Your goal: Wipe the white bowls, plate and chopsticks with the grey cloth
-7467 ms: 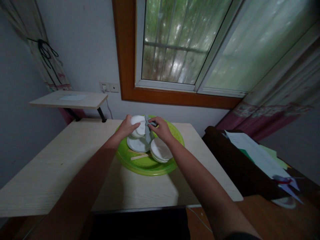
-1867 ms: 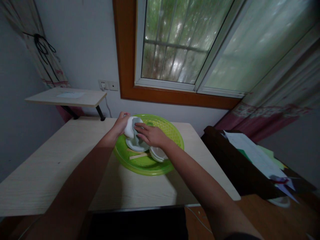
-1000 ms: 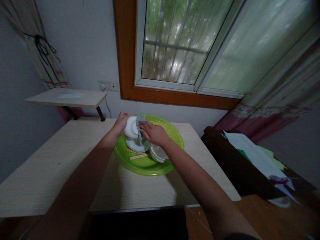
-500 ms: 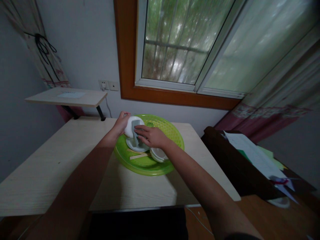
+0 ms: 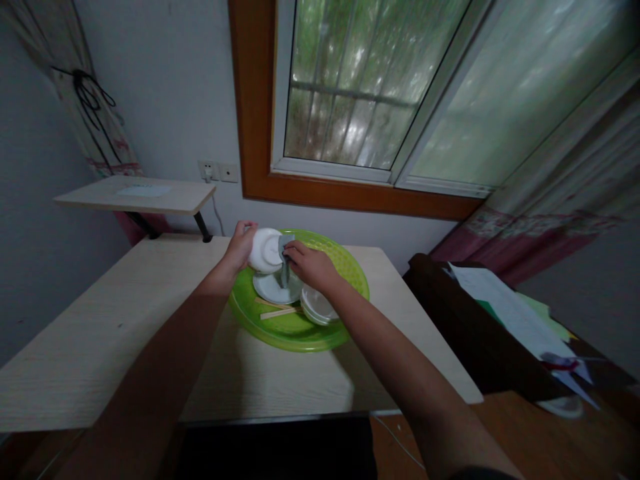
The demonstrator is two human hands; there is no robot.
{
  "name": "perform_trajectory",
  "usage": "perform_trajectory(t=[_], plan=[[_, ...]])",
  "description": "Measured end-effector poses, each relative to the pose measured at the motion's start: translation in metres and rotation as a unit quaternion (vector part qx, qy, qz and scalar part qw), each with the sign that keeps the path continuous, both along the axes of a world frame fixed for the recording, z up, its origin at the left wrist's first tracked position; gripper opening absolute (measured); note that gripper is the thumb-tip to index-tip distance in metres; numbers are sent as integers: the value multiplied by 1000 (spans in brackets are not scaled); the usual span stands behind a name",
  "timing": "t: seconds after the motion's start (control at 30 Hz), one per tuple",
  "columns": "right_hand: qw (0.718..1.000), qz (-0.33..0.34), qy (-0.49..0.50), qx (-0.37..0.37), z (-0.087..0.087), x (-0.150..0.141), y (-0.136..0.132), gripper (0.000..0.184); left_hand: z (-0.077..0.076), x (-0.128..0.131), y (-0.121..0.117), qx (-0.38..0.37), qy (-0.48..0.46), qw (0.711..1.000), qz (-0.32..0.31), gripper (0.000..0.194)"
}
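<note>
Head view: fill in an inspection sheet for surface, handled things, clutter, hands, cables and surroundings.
Surface: pale table, with a green tray on it.
Handled things: white bowl and grey cloth, above the tray.
Also on tray: white plate, stacked bowls, chopsticks.
Clutter: papers on dark furniture, right of the table.
Left hand: grips the white bowl.
Right hand: holds the cloth at the bowl's edge.
Cables: one hangs below the wall socket; another lies on the floor.
Surroundings: window, tied curtain, small raised shelf.

Bare arms (image 5: 173, 347) outstretched, hands (image 5: 313, 268) near each other
</note>
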State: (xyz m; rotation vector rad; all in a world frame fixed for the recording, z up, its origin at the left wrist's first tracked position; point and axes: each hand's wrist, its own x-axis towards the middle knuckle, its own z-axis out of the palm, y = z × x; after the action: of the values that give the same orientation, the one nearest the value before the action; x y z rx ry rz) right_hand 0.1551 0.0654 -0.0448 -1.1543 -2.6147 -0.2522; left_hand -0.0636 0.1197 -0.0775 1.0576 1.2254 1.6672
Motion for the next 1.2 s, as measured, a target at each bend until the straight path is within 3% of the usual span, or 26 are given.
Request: perform_trajectory(t=[0.37, 0.6, 0.87, 1.03, 1.2], plan=[[990, -83, 112, 9, -4, 14, 15, 27, 7, 2, -6, 3, -40, 998, -57, 26], [985, -67, 158, 24, -6, 17, 18, 22, 16, 7, -20, 0, -31, 989, -144, 22], [975, -45, 217, 30, -10, 17, 21, 25, 11, 6, -13, 1, -19, 991, -130, 18], [962, 0, 267, 53, -13, 17, 23, 22, 11, 6, -12, 1, -22, 992, -121, 19], [954, 133, 259, 68, -13, 13, 21, 17, 11, 7, -14, -1, -24, 992, -121, 20]])
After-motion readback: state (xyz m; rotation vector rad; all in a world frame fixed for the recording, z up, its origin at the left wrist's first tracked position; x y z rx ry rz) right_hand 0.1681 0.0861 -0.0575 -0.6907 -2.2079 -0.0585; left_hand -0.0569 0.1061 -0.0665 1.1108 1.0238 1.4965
